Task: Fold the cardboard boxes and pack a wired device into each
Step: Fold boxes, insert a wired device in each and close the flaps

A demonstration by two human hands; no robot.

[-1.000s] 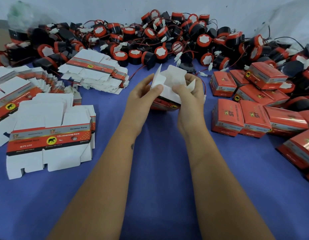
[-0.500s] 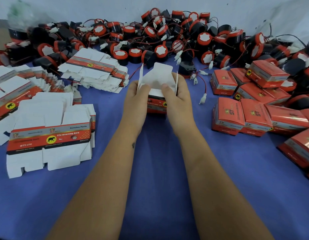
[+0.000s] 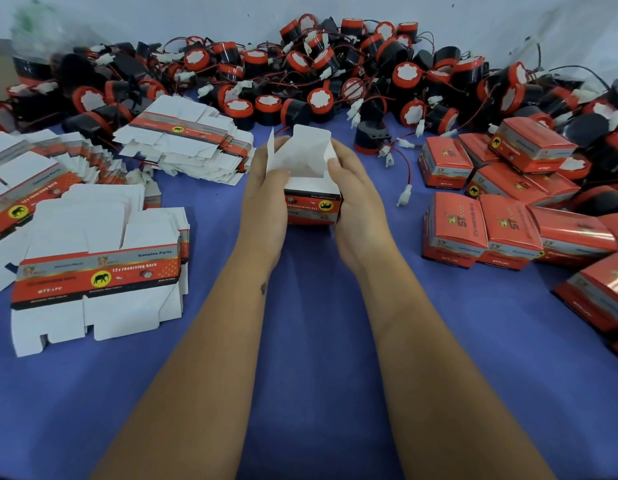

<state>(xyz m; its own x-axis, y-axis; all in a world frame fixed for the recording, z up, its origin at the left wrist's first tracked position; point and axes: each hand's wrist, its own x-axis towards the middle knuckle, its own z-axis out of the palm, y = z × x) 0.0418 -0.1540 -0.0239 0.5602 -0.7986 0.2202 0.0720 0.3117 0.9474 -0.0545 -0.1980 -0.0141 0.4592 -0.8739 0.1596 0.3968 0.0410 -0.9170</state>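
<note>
Currently my left hand (image 3: 266,199) and right hand (image 3: 352,199) grip the box (image 3: 312,206) between them, flaps upright; folding nearly complete; next, fetch a wired device (image 3: 369,136) beyond my right fingers.

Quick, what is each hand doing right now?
Left hand: grips the half-folded box, thumb on a flap.
Right hand: grips the same box from the other side.
</note>
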